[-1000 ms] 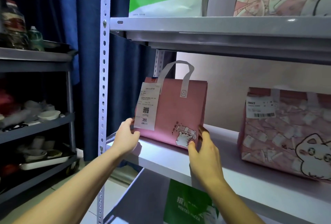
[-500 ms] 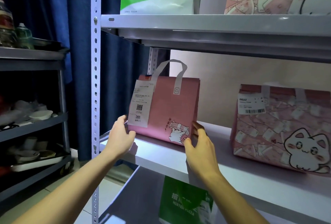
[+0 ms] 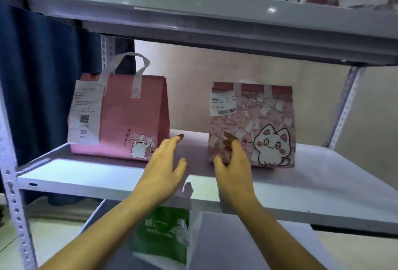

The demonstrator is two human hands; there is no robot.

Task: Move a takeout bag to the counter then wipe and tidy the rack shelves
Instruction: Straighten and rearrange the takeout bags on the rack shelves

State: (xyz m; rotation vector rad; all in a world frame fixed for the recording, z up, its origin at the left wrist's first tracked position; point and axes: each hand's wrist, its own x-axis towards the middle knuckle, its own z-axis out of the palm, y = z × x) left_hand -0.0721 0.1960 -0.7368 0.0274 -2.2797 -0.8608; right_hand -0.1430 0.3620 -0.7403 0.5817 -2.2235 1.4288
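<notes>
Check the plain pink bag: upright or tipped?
Upright. The plain pink bag stands flat on the shelf, handle up, with neither hand touching it.

gap: bare shelf (image 3: pixel 90 174) strip between plain pink bag (image 3: pixel 129 118) and cat-print bag (image 3: pixel 258 127); overhead: upper shelf (image 3: pixel 193 21)

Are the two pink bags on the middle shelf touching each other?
Apart. The head view shows bare shelf and back wall between the plain pink bag and the cat-patterned bag.
</notes>
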